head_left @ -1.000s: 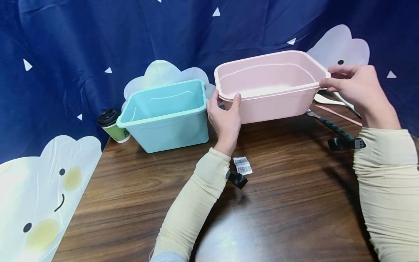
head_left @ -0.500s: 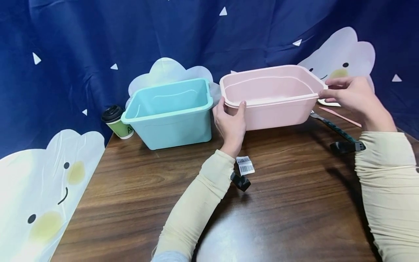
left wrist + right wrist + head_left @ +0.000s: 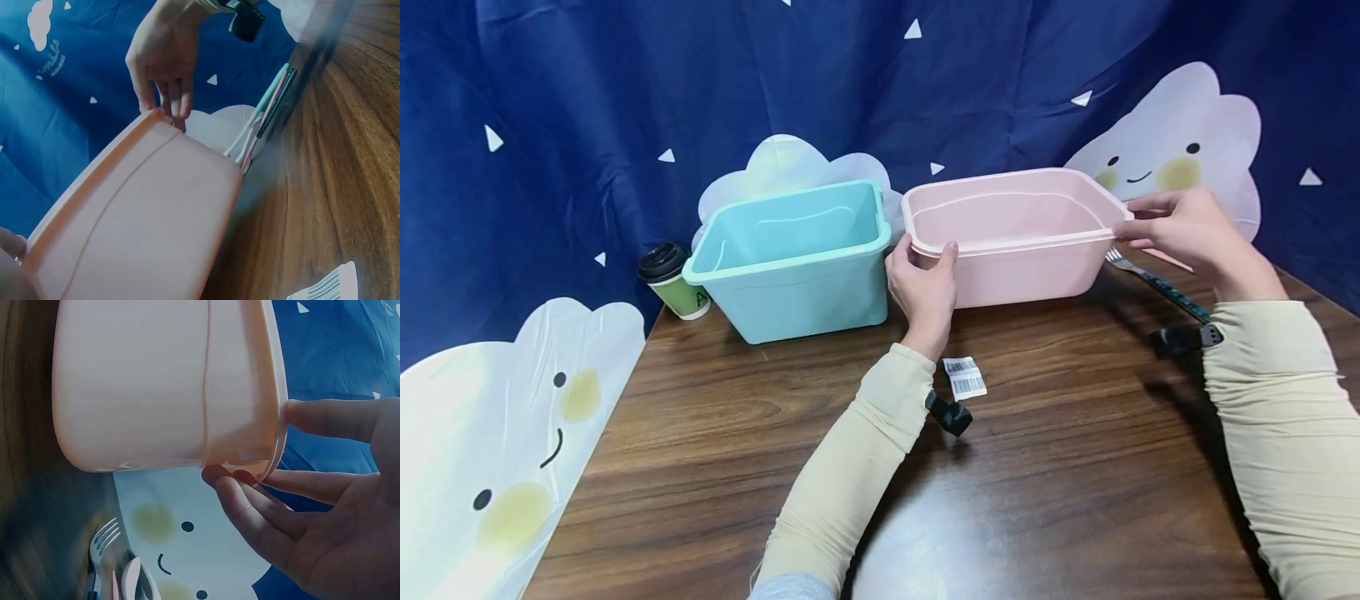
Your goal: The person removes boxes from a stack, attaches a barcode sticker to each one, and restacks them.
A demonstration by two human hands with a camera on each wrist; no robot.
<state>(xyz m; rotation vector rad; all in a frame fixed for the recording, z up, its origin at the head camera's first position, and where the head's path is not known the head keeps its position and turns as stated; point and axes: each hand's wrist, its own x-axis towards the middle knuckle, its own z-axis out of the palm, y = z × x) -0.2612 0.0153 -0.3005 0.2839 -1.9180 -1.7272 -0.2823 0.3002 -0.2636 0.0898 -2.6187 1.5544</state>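
Observation:
A pale pink plastic bin [image 3: 1022, 271] stands upright at the back of the wooden table; whether its base touches the tabletop I cannot tell. My left hand [image 3: 921, 292] grips the bin's front left corner, thumb on the front side at the rim. At the opposite end, my right hand [image 3: 1183, 233] pinches the right rim; in the right wrist view its thumb [image 3: 331, 419] presses the rim from one side and the fingers [image 3: 250, 519] reach under it. The bin's inside, as far as the head view shows it, holds nothing.
A turquoise bin [image 3: 790, 296] sits directly left of the pink one, with a green paper cup [image 3: 679, 292] with a black lid beyond it. Right of the pink bin lies a fork [image 3: 1157, 287] beside other slender utensils. A barcode label [image 3: 965, 378] lies in front.
Both hands have brought the pink bin down toward the table and slightly left of where it was half a second ago. The right hand has come down and left with it.

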